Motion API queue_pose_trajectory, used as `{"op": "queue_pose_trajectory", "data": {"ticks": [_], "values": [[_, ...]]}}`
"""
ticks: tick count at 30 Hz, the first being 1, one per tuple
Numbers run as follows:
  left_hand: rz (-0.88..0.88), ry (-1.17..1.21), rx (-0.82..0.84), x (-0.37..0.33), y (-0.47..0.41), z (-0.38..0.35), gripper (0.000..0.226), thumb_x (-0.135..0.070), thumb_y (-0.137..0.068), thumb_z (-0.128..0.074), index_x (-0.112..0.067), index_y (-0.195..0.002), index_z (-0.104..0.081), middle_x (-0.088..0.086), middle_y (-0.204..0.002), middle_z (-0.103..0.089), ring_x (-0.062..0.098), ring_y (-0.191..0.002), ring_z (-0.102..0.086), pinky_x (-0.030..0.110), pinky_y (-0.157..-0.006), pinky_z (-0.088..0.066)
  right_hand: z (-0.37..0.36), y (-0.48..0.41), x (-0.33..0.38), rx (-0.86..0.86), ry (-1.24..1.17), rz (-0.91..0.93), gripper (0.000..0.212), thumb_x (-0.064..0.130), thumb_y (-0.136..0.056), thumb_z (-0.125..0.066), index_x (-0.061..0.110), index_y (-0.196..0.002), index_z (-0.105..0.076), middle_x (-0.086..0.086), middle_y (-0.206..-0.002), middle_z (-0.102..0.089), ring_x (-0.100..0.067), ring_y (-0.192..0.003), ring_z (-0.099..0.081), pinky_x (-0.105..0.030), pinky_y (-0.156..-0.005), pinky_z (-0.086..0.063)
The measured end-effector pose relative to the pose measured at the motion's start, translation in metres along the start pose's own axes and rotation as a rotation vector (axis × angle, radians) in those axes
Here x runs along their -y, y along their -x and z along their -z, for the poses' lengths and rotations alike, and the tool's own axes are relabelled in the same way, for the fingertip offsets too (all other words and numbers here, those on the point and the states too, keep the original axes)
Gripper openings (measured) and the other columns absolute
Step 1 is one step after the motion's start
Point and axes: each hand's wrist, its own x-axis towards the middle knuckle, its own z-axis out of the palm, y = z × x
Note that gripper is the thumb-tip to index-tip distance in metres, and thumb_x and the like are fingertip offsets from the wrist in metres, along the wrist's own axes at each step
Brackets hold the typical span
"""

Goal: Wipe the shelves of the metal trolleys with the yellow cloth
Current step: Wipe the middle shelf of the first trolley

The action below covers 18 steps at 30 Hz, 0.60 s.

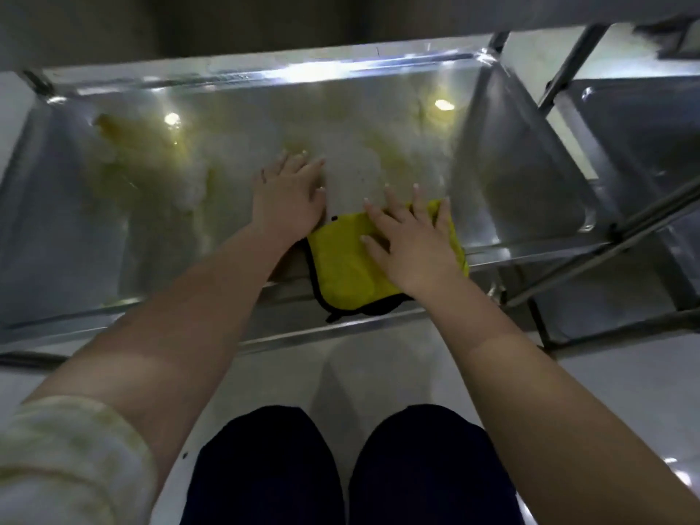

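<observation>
**Both hands flat on trolley shelf, cloth under the right**

- Yellow cloth (344, 267): folded, black edging, lying on the shelf (132, 206) at its near rim, right of centre. Its near corner hangs over the rim.
- Right hand (411, 244): palm down on the cloth. Grip is spread, with fingers straight and fanned, not curled round the fabric. The fingertips reach past the cloth's far edge toward bare metal.
- Left hand (289, 195): palm down on the bare shelf, just beside the cloth's left corner. Grip is flat, with straight fingers that hold nothing.
- Shelf surface: shiny steel tray with raised edges. Yellowish smears (151, 153) cover the left and middle parts, and a paler patch lies between the two hands. Two bright light reflections sit further back.
- Second trolley (636, 138) stands to the right, its dark frame bars crossing at an angle.
- Pale sleeve (57, 460) is pushed up on the left forearm. Knees (265, 467) in dark trousers are at the bottom of the view, over a light floor (341, 373).
</observation>
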Motion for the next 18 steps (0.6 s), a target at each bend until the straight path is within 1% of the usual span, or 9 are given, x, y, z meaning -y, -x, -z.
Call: {"op": "queue_pose_trajectory", "data": {"ticks": [2,5,7,9,11,12,14,16,18], "values": [[-0.006,-0.011,0.04,0.006,-0.003,-0.007,0.054,-0.04,-0.1,-0.038,-0.033,-0.153,-0.026,0.003,-0.159,-0.027,0.033,-0.149,-0.009,0.06,-0.115,-0.002,0.002,0.004,0.004,0.002,0.021,0.005,0.059,0.058,-0.097,-0.027,0.038,-0.152,-0.02,0.003,-0.163,-0.009,-0.032,-0.149,0.005,-0.063,-0.114,0.009],[-0.004,-0.047,0.059,0.006,-0.004,-0.011,0.056,-0.042,-0.101,-0.029,-0.037,-0.155,-0.012,0.0,-0.163,-0.014,0.031,-0.15,0.003,0.062,-0.115,0.006,0.001,0.015,0.012,0.129,-0.005,-0.041,0.063,0.066,-0.095,-0.02,0.044,-0.153,-0.007,0.008,-0.163,0.005,-0.032,-0.148,0.013,-0.062,-0.114,0.01],[0.018,-0.046,0.061,0.007,-0.004,-0.01,0.057,-0.042,-0.102,-0.027,-0.036,-0.155,-0.008,0.0,-0.164,-0.012,0.029,-0.15,0.004,0.061,-0.115,0.006,-0.001,0.012,0.011,0.147,0.006,-0.052,0.062,0.066,-0.095,-0.016,0.048,-0.152,0.0,0.011,-0.162,0.011,-0.032,-0.148,0.017,-0.061,-0.114,0.012],[0.046,-0.004,0.072,0.008,-0.004,-0.01,0.061,-0.041,-0.102,-0.028,-0.031,-0.156,0.0,0.002,-0.163,-0.013,0.027,-0.15,0.001,0.06,-0.116,0.003,-0.002,-0.007,0.004,0.138,0.014,-0.052,0.059,0.065,-0.096,-0.017,0.05,-0.15,0.001,0.014,-0.162,0.01,-0.031,-0.148,0.016,-0.061,-0.114,0.012],[0.083,0.058,0.077,0.008,-0.006,-0.01,0.068,-0.04,-0.101,-0.03,-0.029,-0.154,0.011,0.006,-0.163,-0.016,0.025,-0.15,-0.004,0.058,-0.117,0.003,-0.002,-0.042,-0.006,0.122,0.012,-0.061,0.058,0.065,-0.097,-0.018,0.051,-0.15,-0.001,0.014,-0.163,0.006,-0.031,-0.148,0.012,-0.061,-0.114,0.01],[0.095,0.077,0.075,0.008,-0.008,-0.011,0.069,-0.041,-0.101,-0.03,-0.028,-0.154,0.013,0.007,-0.162,-0.017,0.024,-0.15,-0.006,0.057,-0.118,0.003,-0.002,-0.062,-0.011,0.106,0.012,-0.078,0.058,0.065,-0.097,-0.018,0.05,-0.151,-0.003,0.013,-0.163,0.004,-0.032,-0.149,0.01,-0.061,-0.115,0.009],[0.091,0.064,0.068,0.008,-0.01,-0.012,0.065,-0.042,-0.102,-0.027,-0.029,-0.154,0.01,0.004,-0.162,-0.017,0.024,-0.15,-0.007,0.056,-0.118,0.002,-0.001,-0.099,-0.018,0.075,0.013,-0.121,0.057,0.065,-0.096,-0.017,0.049,-0.151,-0.008,0.011,-0.163,0.0,-0.034,-0.148,0.006,-0.063,-0.114,0.009],[0.069,0.021,0.066,0.007,-0.012,-0.013,0.06,-0.044,-0.103,-0.023,-0.031,-0.155,0.005,0.0,-0.163,-0.014,0.026,-0.15,-0.005,0.057,-0.117,0.002,0.0,-0.124,-0.02,0.069,-0.009,-0.157,0.057,0.064,-0.097,-0.016,0.048,-0.151,-0.009,0.009,-0.164,0.0,-0.036,-0.148,0.007,-0.065,-0.112,0.011],[0.061,-0.01,0.082,0.007,-0.015,-0.014,0.058,-0.044,-0.103,-0.019,-0.031,-0.155,0.002,0.0,-0.164,-0.011,0.027,-0.15,-0.003,0.057,-0.116,0.004,-0.002,-0.132,-0.018,0.077,-0.01,-0.168,0.057,0.065,-0.096,-0.014,0.05,-0.151,-0.007,0.008,-0.164,0.004,-0.038,-0.147,0.011,-0.068,-0.109,0.013]]}}
